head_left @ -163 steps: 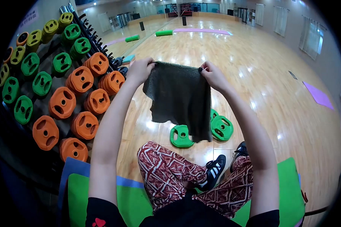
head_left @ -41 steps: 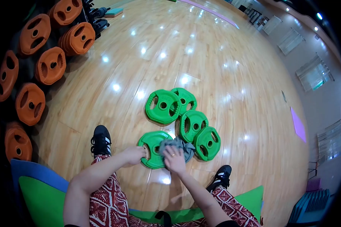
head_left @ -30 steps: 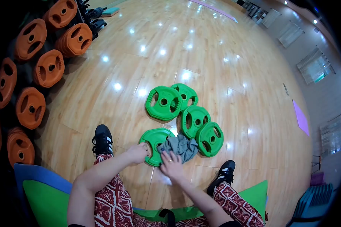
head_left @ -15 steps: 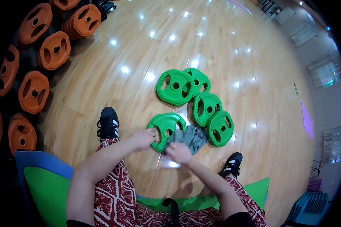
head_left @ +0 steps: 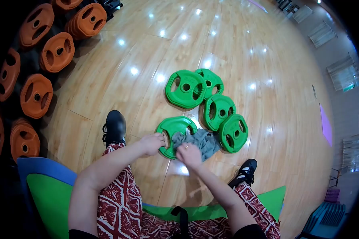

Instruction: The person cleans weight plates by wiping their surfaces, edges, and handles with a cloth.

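A green weight plate (head_left: 174, 126) lies on the wooden floor between my feet. My left hand (head_left: 153, 143) is closed around its left grip, fingers in the handle slot. Bunched in my right hand (head_left: 190, 155) is a grey cloth (head_left: 206, 143), pressed on the plate's lower right part and covering its centre hole. The rest of the cloth trails over the floor to the right. Just beyond are more green plates: one (head_left: 178, 95) leans over another (head_left: 214, 77), and a third (head_left: 215, 104) touches the plate (head_left: 236, 139) nearest the cloth.
Orange weight plates (head_left: 52, 51) hang and stack on a rack at the left. My black shoes (head_left: 115, 125) stand either side of the plate. A green mat (head_left: 52, 203) and blue mat (head_left: 56, 167) lie beneath me. A purple mat (head_left: 325, 125) is far right.
My right hand has moved slightly up and right with the cloth, which now covers more of the plate's middle. My left hand stays on the grip. The view has shifted slightly.
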Tool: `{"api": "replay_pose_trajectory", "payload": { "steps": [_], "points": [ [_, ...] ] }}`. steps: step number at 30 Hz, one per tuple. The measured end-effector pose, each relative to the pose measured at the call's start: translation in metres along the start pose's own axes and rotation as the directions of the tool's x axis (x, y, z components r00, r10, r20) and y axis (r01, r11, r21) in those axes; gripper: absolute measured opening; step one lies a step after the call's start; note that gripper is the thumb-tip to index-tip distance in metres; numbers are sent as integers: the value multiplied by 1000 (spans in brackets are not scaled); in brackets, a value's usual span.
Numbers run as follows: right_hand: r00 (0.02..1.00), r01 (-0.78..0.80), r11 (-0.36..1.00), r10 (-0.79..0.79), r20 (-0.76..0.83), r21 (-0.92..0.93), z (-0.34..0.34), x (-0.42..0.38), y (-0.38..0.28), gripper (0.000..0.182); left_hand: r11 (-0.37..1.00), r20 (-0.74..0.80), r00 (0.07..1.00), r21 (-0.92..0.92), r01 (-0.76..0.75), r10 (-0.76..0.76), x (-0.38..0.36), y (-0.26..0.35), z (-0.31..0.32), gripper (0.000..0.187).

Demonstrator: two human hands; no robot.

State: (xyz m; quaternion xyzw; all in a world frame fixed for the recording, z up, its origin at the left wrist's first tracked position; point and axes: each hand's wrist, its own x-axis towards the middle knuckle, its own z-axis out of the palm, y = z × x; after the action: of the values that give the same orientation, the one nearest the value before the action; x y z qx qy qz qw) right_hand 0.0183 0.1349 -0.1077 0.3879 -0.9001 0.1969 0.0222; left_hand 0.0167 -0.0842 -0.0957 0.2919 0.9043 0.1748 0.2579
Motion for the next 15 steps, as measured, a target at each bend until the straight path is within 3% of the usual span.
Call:
{"api": "replay_pose_trajectory", "payload": {
  "steps": [5,7,8,9,11,13,14,15],
  "points": [
    [870,-453,877,397,-292,-159,-2,11,18,13,995,3,1000,97,-18,18,9,2,0,28],
    [828,-550,816,506,-241,-178,2,22,-33,15,991,34,999,133,1,-6,8,6,-6,27],
    [855,-516,854,507,-109,-66,21,14,-50,17,988,15,1000,152,12,-15,8,9,-6,26],
    [939,-322,943,307,-153,-83,30,11,-68,17,984,-2,1000,177,23,-23,7,11,-7,25],
    [978,-97,994,85,-190,-54,30,7,-73,16,977,13,1000,211,17,-20,5,6,-6,25],
    [993,-25,999,28,-113,24,21,2,-47,16,991,-29,999,129,-19,23,1,4,-6,27],
    [998,-35,999,34,-61,-4,16,-1,-27,16,994,-137,987,76,-73,83,2,-7,9,27],
    [997,-51,998,49,-65,-22,7,-4,-7,15,995,-151,985,68,-73,82,0,-9,10,27]
  ]
}}
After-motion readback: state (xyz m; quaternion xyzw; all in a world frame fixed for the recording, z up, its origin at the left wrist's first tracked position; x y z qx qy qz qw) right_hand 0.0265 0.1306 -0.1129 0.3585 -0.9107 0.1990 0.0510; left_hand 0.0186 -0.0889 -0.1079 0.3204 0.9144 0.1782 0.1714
